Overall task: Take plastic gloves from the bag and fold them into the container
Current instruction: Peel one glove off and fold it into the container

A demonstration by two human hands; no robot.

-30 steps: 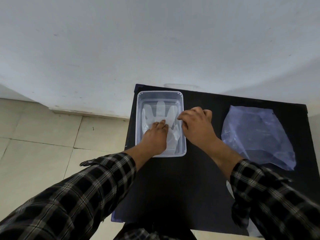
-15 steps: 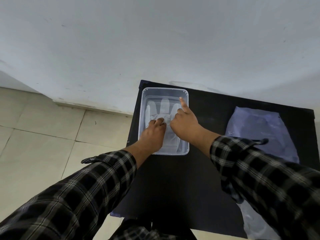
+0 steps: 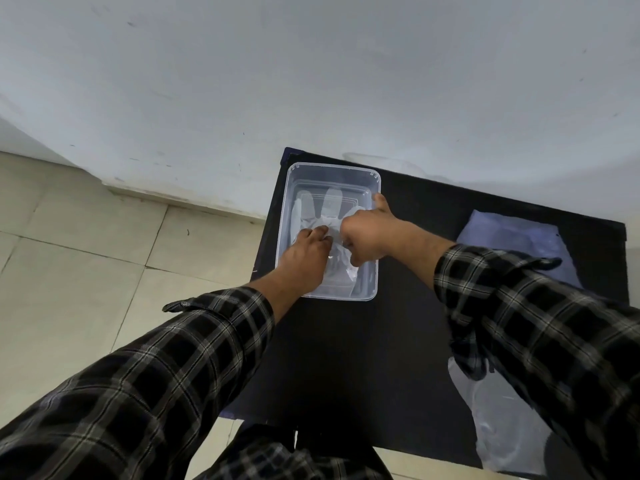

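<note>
Inside the clear container (image 3: 330, 174) a plastic glove (image 3: 327, 206) is spread flat, pressed down by the left hand (image 3: 306, 259) with fingers extended. Its edge is pinched by the curled right hand (image 3: 363, 237). Rightward on the black table (image 3: 346, 358) the bag (image 3: 512, 237) is partly hidden by a plaid sleeve (image 3: 519, 323).

containers: 1 (image 3: 367, 174) | bags: 1 (image 3: 519, 237) | hands: 2 (image 3: 306, 258) (image 3: 363, 237) | tables: 1 (image 3: 346, 358)

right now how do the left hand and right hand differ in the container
The left hand lies flat, fingers extended, pressing the glove down. The right hand is curled, seemingly pinching the glove, thumb out by the container rim. The left enters over the near edge, the right over the right side. Both touch the same glove.
</note>
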